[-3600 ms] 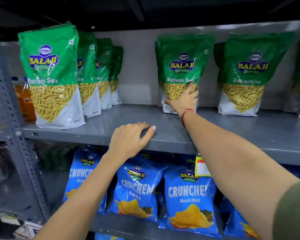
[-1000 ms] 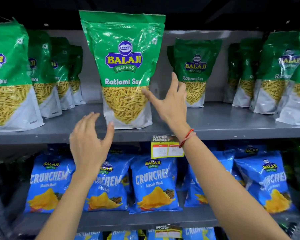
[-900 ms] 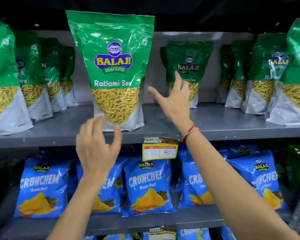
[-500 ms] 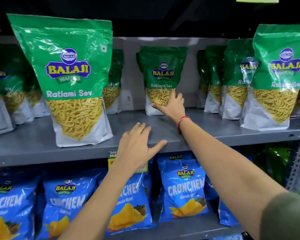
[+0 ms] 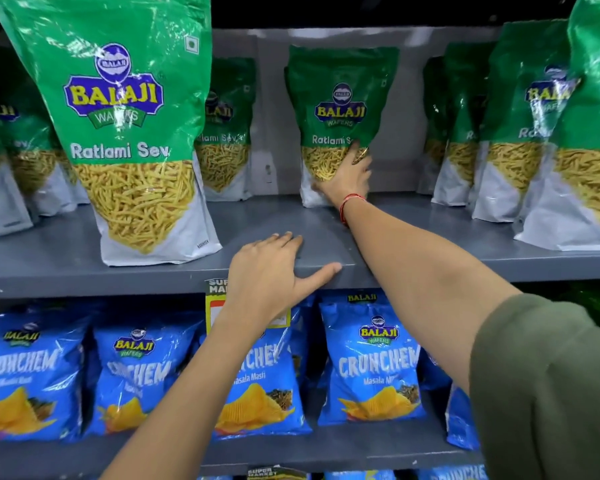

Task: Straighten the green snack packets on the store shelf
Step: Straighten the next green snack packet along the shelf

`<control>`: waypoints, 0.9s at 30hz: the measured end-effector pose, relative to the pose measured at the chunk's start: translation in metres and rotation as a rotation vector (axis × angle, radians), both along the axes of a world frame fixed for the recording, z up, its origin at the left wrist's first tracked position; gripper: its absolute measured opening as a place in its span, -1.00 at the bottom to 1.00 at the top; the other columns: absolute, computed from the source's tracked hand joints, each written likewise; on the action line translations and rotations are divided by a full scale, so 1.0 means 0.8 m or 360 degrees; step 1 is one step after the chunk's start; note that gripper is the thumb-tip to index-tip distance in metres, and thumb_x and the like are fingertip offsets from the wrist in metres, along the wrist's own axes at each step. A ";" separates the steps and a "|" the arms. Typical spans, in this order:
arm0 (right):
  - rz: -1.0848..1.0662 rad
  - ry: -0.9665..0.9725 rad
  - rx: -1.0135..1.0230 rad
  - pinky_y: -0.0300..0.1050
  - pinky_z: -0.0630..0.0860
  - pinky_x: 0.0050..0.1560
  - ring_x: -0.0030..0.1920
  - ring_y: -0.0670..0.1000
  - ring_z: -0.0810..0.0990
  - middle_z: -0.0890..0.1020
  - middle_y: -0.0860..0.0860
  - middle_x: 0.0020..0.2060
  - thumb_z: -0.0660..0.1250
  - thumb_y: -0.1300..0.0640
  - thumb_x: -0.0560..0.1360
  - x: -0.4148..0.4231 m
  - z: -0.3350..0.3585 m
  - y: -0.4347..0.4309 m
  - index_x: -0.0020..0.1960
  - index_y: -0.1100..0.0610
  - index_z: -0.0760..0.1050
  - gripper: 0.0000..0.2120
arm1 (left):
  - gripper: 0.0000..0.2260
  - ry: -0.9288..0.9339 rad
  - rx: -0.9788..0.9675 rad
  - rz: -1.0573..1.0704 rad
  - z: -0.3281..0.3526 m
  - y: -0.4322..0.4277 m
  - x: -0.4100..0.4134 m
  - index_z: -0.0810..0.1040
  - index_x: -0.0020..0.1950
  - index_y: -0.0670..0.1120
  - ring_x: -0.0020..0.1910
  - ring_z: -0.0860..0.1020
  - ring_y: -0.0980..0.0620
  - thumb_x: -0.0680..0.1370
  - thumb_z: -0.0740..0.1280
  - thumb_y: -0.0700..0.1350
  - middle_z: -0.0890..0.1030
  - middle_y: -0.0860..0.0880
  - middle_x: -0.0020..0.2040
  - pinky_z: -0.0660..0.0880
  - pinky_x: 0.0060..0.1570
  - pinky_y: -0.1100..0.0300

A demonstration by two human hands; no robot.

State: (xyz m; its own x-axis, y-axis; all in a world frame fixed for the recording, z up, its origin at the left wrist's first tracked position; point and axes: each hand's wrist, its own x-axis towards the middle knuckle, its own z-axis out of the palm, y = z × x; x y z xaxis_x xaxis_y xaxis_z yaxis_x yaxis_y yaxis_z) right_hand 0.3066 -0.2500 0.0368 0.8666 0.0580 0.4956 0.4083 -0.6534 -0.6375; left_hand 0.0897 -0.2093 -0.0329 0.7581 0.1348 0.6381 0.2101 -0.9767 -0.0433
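One green Balaji Ratlami Sev packet (image 5: 340, 109) stands upright at the back of the grey metal shelf (image 5: 395, 233), close to the rear panel and apart from its neighbours on either side. The right hand (image 5: 345, 174) lies flat against its lower front, palm on the clear window, fingers (image 5: 355, 152) spread upward to the printed name. The grip is a flat press; whether any finger wraps the packet's far edge cannot be told. A red thread band (image 5: 349, 206) circles that wrist, and an olive sleeve (image 5: 548, 386) covers the upper arm.

The left hand (image 5: 274, 275) rests on the shelf's front lip, fingers extended onto the deck, thumb along the edge. Its grip is released, grasping nothing.

To the left, a large front packet (image 5: 129, 126) of the same product stands near the front edge, leaning slightly. Behind it, a second packet (image 5: 226, 133) is partly hidden. More green packets (image 5: 14, 161) stand further left. On the right, a row of green packets (image 5: 520, 133) runs from back to front, overlapping.

A yellow price tag (image 5: 219, 299) hangs from the shelf edge, partly covered by the left wrist. On the shelf below, blue Crunchem Masala Masti packets (image 5: 374, 362) stand in a row.
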 end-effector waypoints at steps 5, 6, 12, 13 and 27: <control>-0.0018 -0.0047 0.0004 0.17 0.36 0.33 0.41 0.29 0.22 0.13 0.28 0.43 0.51 -0.11 0.31 -0.004 0.001 -0.002 0.54 0.15 -0.11 0.07 | -0.19 -0.0004 -0.0015 0.0014 -0.001 -0.001 0.001 0.56 0.25 -0.01 0.30 0.47 0.09 0.36 -0.12 0.48 0.57 0.01 0.28 0.48 0.03 0.16; -0.0015 -0.0050 0.0007 0.16 0.36 0.33 0.40 0.29 0.22 0.14 0.28 0.43 0.52 -0.08 0.31 -0.007 0.002 -0.004 0.54 0.15 -0.10 0.07 | -0.20 -0.0009 -0.0010 0.0014 -0.001 -0.001 0.001 0.56 0.24 -0.01 0.30 0.48 0.09 0.37 -0.12 0.48 0.57 0.01 0.28 0.48 0.03 0.16; 0.0019 -0.0064 0.0012 0.14 0.39 0.31 0.38 0.28 0.24 0.16 0.26 0.40 0.51 -0.03 0.33 -0.026 0.002 -0.019 0.53 0.13 -0.07 0.01 | -0.21 -0.0044 0.0013 0.0009 -0.002 -0.002 0.001 0.59 0.17 -0.04 0.24 0.53 0.07 0.38 -0.12 0.47 0.61 -0.01 0.22 0.50 -0.10 0.13; 0.0031 -0.0073 0.0011 0.13 0.38 0.33 0.38 0.28 0.24 0.16 0.26 0.40 0.51 -0.03 0.33 -0.029 0.002 -0.023 0.53 0.13 -0.07 0.01 | -0.21 -0.0047 0.0016 0.0015 -0.003 -0.002 0.001 0.59 0.16 -0.04 0.22 0.54 0.07 0.38 -0.12 0.47 0.61 -0.01 0.22 0.51 -0.12 0.13; 0.0087 -0.0262 0.0072 0.04 0.36 0.20 0.23 0.28 0.34 0.25 0.23 0.31 0.53 -0.05 0.30 -0.110 -0.010 -0.075 0.54 0.14 -0.04 0.03 | -0.20 -0.0086 0.0058 -0.0006 -0.004 -0.001 0.001 0.60 0.04 -0.08 0.05 0.62 -0.05 0.37 -0.12 0.49 0.67 -0.04 0.09 0.51 -0.24 0.09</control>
State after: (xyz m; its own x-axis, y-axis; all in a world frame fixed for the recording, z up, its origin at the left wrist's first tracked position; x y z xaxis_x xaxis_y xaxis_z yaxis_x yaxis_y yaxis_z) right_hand 0.2184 -0.3100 0.0287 0.7697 0.0769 0.6338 0.5437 -0.5994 -0.5875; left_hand 0.0904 -0.2098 -0.0364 0.7229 0.1083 0.6824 0.2097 -0.9754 -0.0674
